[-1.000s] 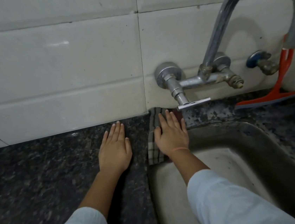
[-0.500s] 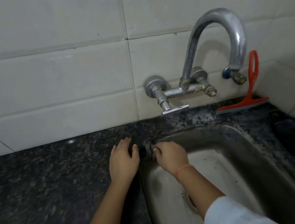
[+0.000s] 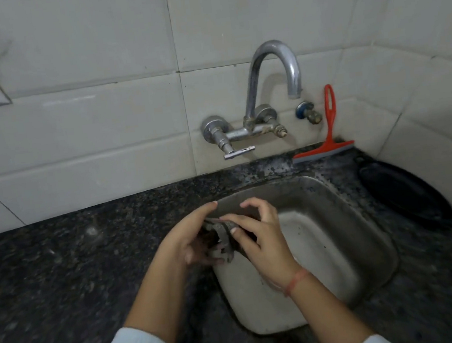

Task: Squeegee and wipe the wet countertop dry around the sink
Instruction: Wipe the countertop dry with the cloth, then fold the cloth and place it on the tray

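Both our hands, left hand and right hand, clutch the bunched cloth over the sink, probably so wrung water drains away

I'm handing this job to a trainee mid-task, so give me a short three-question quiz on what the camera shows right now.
1. True or false: the squeegee is in one of the hands.
2. Where is the cloth? A) flat on the countertop B) bunched between both hands above the sink C) draped over the tap
3. Fill in: the squeegee leans against the ____.

Key
1. False: it stands behind the sink, untouched.
2. B: the left hand and right hand both grip it.
3. Wall.
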